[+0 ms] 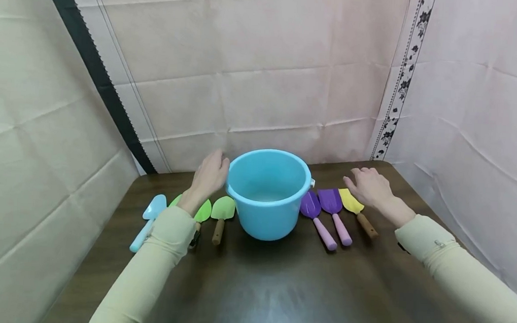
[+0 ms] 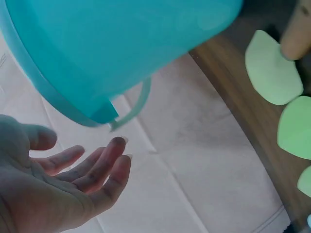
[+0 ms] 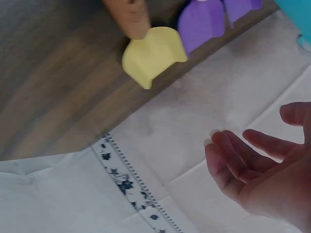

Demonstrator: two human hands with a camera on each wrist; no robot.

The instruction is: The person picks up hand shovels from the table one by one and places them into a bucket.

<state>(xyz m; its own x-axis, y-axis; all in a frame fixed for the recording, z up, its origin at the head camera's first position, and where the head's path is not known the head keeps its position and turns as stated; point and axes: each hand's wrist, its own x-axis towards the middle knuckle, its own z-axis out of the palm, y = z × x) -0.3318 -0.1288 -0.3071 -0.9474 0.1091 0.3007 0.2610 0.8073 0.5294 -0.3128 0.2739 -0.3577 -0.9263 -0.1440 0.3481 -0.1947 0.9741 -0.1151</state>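
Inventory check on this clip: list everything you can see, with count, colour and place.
Bucket: 1, light blue, mid-table
Light blue shovel: 1, far left of the row
Green shovels: 3, left of the bucket, partly hidden by the left arm
Purple shovels: 2, lilac handles, right of the bucket
Yellow shovel: 1, wooden handle, right end of the row
Table: 1, dark brown, under everything
Cloth: panel count unclear, off-white, behind and beside the table
Dark strip: 1, left backdrop
Floral strip: 1, black on white, right backdrop
Sleeves: 2, pale green
Left hand: 1, bare, left of the bucket
Right hand: 1, bare, near the yellow shovel
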